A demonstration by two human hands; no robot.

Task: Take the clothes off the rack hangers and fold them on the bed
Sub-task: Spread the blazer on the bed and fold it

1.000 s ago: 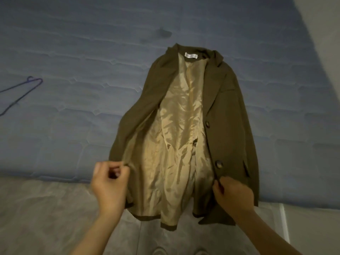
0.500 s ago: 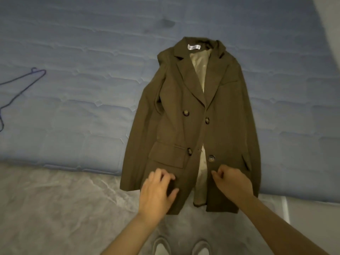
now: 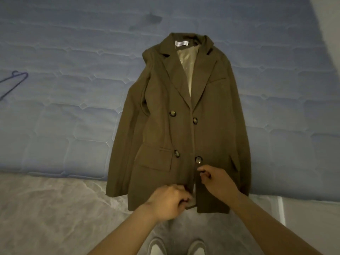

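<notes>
While the olive-brown double-breasted jacket (image 3: 184,126) lies front-up on the blue quilted mattress (image 3: 73,107), the left hand (image 3: 168,202) and right hand (image 3: 218,182) each pinch its front edges near the hem.

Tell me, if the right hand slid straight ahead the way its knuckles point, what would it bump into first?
Probably the lower right button, just beyond the right hand, which pinches the front edge of the jacket. Depth is unclear; it might slide over it.
</notes>
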